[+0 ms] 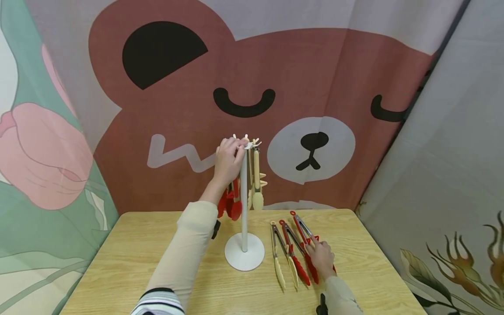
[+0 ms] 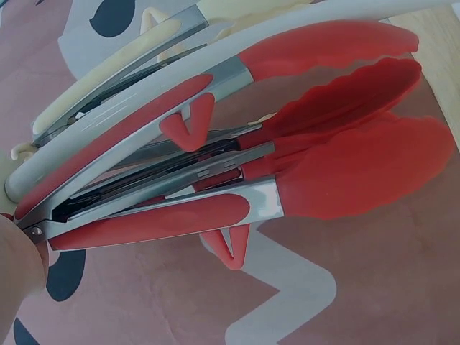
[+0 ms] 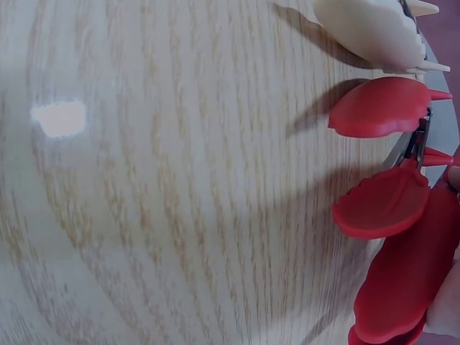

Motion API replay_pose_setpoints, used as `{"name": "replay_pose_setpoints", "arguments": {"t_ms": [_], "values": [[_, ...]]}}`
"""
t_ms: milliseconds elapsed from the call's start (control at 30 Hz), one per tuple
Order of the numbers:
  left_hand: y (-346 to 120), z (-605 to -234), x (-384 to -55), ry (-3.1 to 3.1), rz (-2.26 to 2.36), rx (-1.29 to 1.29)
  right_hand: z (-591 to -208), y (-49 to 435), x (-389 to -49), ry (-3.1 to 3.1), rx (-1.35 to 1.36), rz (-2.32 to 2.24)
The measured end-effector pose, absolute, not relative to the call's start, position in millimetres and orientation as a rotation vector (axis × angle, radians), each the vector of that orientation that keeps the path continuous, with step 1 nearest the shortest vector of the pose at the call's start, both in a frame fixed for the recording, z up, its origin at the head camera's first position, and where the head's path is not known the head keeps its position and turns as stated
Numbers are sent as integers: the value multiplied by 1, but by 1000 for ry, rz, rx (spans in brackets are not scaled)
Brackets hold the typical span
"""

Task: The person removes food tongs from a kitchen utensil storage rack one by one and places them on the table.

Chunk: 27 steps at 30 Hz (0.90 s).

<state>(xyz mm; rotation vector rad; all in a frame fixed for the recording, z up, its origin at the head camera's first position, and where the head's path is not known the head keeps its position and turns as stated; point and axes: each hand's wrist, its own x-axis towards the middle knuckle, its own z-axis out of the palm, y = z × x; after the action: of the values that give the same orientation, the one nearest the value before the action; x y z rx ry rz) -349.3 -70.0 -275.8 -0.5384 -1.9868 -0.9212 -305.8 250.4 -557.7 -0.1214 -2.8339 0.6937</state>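
Observation:
At the top of a white stand (image 1: 244, 197), my left hand (image 1: 228, 159) grips the hinge end of red-tipped tongs (image 2: 151, 223), and its fingers cover the hooks there. Other red tongs (image 2: 316, 50) hang close beside them. My right hand (image 1: 322, 258) holds the rightmost red tongs (image 1: 301, 227) on the table; in the right wrist view their red heads (image 3: 402, 277) lie together under the fingers. To the left of that hand lie another pair of red tongs (image 1: 289, 245) and cream tongs (image 1: 278, 253), both spread apart.
Cream tongs (image 1: 257, 175) hang from the stand's right side. Its round white base (image 1: 244, 258) stands on the wooden table (image 1: 157, 249). A bear-print curtain (image 1: 315, 78) hangs behind the table, and another curtain (image 1: 425, 175) borders it on the right.

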Motion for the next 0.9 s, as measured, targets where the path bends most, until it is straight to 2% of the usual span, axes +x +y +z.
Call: {"name": "replay_pose_setpoints", "arguments": {"t_ms": [900], "values": [[-69, -276, -350, -1966, -916, -537, -564, 250, -306, -2859, -103, 619]]}}
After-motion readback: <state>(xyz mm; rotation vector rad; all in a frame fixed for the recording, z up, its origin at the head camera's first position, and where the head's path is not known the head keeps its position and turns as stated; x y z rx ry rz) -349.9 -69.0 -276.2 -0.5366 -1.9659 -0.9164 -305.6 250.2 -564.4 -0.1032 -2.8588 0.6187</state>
